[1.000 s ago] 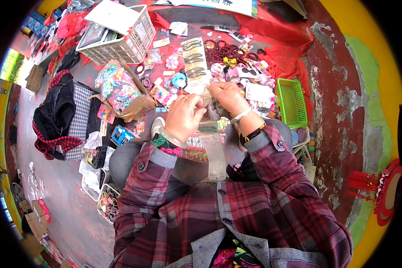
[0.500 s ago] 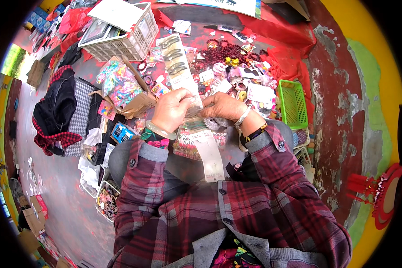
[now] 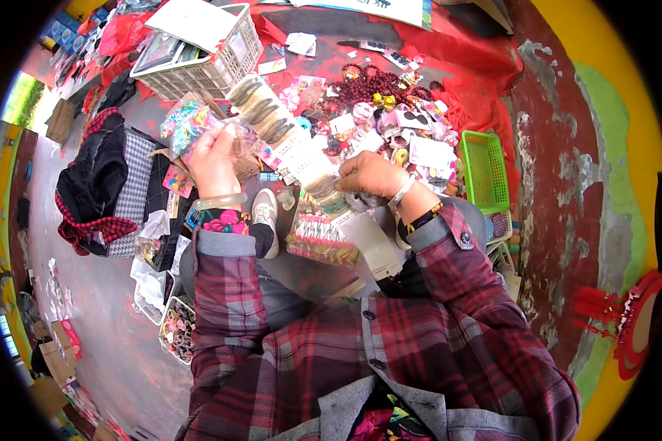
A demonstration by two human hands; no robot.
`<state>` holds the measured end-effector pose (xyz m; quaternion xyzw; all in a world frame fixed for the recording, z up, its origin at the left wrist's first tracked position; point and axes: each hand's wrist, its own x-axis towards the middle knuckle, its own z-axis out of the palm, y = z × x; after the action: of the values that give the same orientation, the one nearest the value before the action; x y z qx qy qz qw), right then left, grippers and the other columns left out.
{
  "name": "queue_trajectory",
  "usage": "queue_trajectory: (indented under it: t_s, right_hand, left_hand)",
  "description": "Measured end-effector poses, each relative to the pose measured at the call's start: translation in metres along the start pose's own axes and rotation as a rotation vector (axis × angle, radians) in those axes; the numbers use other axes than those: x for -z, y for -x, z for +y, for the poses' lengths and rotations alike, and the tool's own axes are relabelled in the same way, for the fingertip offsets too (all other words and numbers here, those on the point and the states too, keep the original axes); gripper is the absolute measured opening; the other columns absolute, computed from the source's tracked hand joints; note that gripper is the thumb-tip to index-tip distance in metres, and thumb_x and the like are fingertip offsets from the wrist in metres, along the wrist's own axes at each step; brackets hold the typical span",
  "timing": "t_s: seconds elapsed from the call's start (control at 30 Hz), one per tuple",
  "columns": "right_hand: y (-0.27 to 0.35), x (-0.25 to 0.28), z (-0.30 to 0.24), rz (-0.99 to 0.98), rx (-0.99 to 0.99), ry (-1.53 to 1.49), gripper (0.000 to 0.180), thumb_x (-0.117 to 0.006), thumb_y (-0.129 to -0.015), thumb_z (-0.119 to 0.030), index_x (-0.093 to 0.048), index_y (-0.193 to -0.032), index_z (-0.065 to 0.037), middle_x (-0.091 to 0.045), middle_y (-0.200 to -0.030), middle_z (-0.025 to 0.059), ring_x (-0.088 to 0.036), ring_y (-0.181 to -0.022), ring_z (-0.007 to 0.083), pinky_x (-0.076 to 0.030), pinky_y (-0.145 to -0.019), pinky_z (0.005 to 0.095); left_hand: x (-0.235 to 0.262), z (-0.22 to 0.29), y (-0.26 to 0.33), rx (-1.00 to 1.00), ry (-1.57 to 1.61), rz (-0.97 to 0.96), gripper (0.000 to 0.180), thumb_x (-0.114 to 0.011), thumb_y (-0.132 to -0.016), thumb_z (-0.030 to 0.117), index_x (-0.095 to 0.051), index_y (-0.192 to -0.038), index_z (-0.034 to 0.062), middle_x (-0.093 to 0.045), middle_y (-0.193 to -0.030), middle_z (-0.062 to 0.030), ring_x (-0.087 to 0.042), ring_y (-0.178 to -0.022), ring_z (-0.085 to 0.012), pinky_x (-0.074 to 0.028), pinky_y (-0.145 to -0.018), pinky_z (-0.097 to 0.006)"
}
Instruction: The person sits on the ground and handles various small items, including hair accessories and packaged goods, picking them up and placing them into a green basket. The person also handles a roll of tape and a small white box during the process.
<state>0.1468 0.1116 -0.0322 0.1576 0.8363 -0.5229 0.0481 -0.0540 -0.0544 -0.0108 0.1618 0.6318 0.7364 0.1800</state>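
My right hand (image 3: pixel 374 175) pinches a long strip of pale cards (image 3: pixel 312 163) at its right edge, near the middle. Dark, curved hair clips (image 3: pixel 265 116) lie in a row on the strip's far end, which slants up to the left. Its plain near end (image 3: pixel 371 246) hangs towards my lap. To the left, my left hand (image 3: pixel 215 158) is closed in front of the cardboard box of colourful packets. Something clear and shiny shows by its fingertips, but I cannot make out what it holds. Below the strip sits a clear pack with pink and green contents (image 3: pixel 320 246).
Beaded bracelets (image 3: pixel 368 84) and hair accessories lie heaped ahead, beside a green basket (image 3: pixel 484 173). A white crate (image 3: pixel 217 70) stands far left, behind the cardboard box's colourful packets (image 3: pixel 184 121). My shoe (image 3: pixel 265 213) is between the box and the clear pack.
My left hand has left the strip and moved left to the box. The strip's far end has tilted left and nearer; its near end has swung right. My right hand stays on it.
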Motion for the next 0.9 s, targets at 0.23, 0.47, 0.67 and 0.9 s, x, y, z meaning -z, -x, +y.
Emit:
queue_trajectory:
  t_s: [0.23, 0.47, 0.67, 0.9]
  right_hand:
    - [-0.061, -0.081, 0.123, -0.234, 0.098, 0.710, 0.033, -0.059, -0.070, -0.037, -0.066, -0.078, -0.006, -0.063, -0.076, 0.0124, -0.060, -0.072, 0.0259, -0.046, -0.067, 0.0336]
    - [-0.055, -0.101, 0.169, -0.383, -0.328, 0.898, 0.036, -0.052, -0.072, -0.040, -0.067, -0.081, -0.009, -0.064, -0.081, 0.0109, -0.061, -0.076, 0.0290, -0.047, -0.068, 0.0375]
    - [-0.061, -0.069, 0.089, 0.031, -0.110, 0.631, 0.019, -0.056, -0.068, -0.010, -0.066, -0.084, -0.007, -0.065, -0.076, 0.0088, -0.062, -0.069, 0.0214, -0.048, -0.062, 0.0327]
    - [-0.001, -0.002, -0.049, 0.308, 0.024, -0.730, 0.016, -0.061, -0.075, -0.001, -0.062, -0.091, 0.000, -0.061, -0.082, 0.0025, -0.056, -0.075, 0.0096, -0.044, -0.067, 0.0222]
  left_hand:
    - [-0.015, -0.005, 0.014, 0.380, 0.513, -0.304, 0.017, -0.049, -0.086, 0.009, -0.053, -0.100, 0.0006, -0.062, -0.092, -0.0105, -0.062, -0.082, -0.0210, -0.051, -0.073, -0.035]
    - [-0.017, -0.002, 0.023, 0.408, 0.457, -0.340, 0.014, -0.051, -0.086, 0.009, -0.056, -0.098, 0.0038, -0.062, -0.090, -0.0062, -0.062, -0.082, -0.0163, -0.051, -0.071, -0.034]
    - [-0.017, -0.010, 0.024, 0.378, 0.439, -0.313, 0.011, -0.053, -0.085, 0.007, -0.057, -0.094, 0.0036, -0.062, -0.090, -0.0059, -0.062, -0.079, -0.0145, -0.053, -0.063, -0.030]
    - [-0.032, -0.007, 0.031, 0.387, 0.428, -0.328, 0.008, -0.054, -0.084, 0.008, -0.056, -0.090, 0.0030, -0.062, -0.089, -0.0082, -0.062, -0.078, -0.0158, -0.053, -0.063, -0.029]
